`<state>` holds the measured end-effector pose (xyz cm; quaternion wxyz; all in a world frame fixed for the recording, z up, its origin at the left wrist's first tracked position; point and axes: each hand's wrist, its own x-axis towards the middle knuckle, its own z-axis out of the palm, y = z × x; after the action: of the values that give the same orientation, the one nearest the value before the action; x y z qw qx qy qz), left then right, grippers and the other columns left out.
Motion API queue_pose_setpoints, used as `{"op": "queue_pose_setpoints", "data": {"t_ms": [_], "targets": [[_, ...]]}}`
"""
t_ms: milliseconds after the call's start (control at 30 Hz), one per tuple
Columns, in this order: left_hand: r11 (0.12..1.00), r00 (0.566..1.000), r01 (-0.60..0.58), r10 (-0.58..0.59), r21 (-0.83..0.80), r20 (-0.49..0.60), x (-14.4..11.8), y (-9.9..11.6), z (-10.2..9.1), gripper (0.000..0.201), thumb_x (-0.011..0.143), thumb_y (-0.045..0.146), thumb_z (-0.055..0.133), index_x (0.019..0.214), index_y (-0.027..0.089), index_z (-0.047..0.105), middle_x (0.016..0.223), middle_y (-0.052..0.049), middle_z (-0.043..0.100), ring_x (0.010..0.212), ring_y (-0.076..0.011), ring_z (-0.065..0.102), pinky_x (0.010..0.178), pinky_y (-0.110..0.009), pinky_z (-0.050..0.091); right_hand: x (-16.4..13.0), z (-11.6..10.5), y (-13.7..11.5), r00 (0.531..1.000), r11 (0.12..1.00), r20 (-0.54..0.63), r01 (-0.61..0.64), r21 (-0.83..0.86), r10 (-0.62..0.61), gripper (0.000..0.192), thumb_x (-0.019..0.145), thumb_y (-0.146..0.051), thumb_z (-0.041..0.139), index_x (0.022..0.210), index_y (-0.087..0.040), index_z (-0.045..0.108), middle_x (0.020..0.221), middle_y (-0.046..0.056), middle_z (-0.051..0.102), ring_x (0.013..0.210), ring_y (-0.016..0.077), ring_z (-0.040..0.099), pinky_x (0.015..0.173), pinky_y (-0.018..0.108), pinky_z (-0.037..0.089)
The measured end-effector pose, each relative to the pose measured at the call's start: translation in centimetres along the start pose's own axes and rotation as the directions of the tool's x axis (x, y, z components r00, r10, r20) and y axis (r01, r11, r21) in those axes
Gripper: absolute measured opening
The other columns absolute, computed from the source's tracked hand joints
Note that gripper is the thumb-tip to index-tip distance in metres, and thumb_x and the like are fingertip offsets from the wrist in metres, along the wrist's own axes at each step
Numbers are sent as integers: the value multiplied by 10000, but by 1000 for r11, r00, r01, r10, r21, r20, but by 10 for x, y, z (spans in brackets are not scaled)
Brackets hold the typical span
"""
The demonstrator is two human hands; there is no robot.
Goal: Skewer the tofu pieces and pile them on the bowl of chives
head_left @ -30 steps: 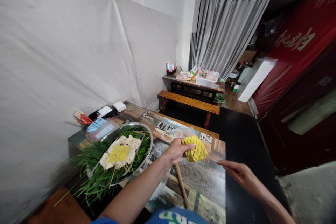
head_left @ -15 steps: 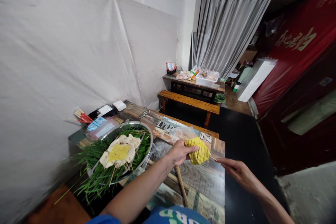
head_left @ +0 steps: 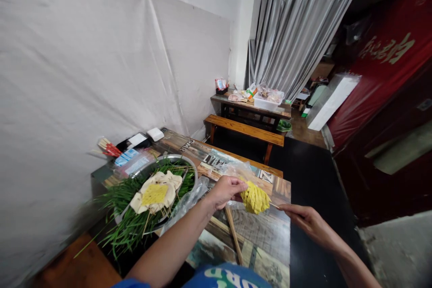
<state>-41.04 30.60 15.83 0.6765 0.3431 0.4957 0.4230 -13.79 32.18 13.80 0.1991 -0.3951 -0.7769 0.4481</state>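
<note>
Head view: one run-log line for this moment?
left hand: holds yellow tofu sheet | right hand: holds skewer in sheet | basin: chives

The printed table top (head_left: 216,158) shows "GMR" and partly hidden letters like "LYRA"; the red banner's (head_left: 384,51) gold characters are unreadable.

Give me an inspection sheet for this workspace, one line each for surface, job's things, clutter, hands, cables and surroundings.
Surface: patterned wooden table.
Job's things: ridged yellow tofu-skin piece on a thin bamboo skewer; round metal basin holding green chives and skewered pale pieces.
Clutter: clear plastic bag, red-tipped chopsticks, white boxes.
Hands: left hand grips the yellow piece; right hand pinches the skewer's end.
Cables: nothing seen.
Surroundings: white tarp wall, wooden bench, grey curtain.
</note>
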Motion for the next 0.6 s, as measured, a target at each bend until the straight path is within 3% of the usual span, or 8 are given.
{"op": "queue_pose_setpoints", "data": {"t_ms": [167,300,400,600], "targets": [[999,1000,15,-15,-38,13,0,7,-1,342,553,384,742,731,105,660,654,-51,664,595,-150,601,592,-269,474,0,2,5,1000,1000,-23,10,21,-9,336,836,-393,482,1030,-205,682,1017,69,700,922,238,641,781,308,509],[992,997,12,-2,-125,75,-3,9,-2,378,591,363,735,837,89,650,752,-95,679,660,-158,629,661,-281,490,-3,1,5,999,999,-42,-4,42,6,337,848,-382,476,1067,-207,663,1082,72,672,1012,237,601,850,309,475],[988,999,13,-8,-155,31,-1,3,-1,397,509,270,790,829,83,648,764,-91,678,669,-161,632,657,-280,498,-5,2,4,999,998,-42,-17,56,20,339,850,-380,474,1085,-214,653,1088,67,670,1018,236,597,852,303,474],[986,999,9,-15,-168,-32,2,-4,2,397,494,300,789,795,88,640,702,-67,669,613,-147,623,601,-265,498,-6,2,5,999,999,20,-32,40,31,336,862,-363,458,1099,-215,645,1117,57,654,1064,261,564,897,349,446]]}}
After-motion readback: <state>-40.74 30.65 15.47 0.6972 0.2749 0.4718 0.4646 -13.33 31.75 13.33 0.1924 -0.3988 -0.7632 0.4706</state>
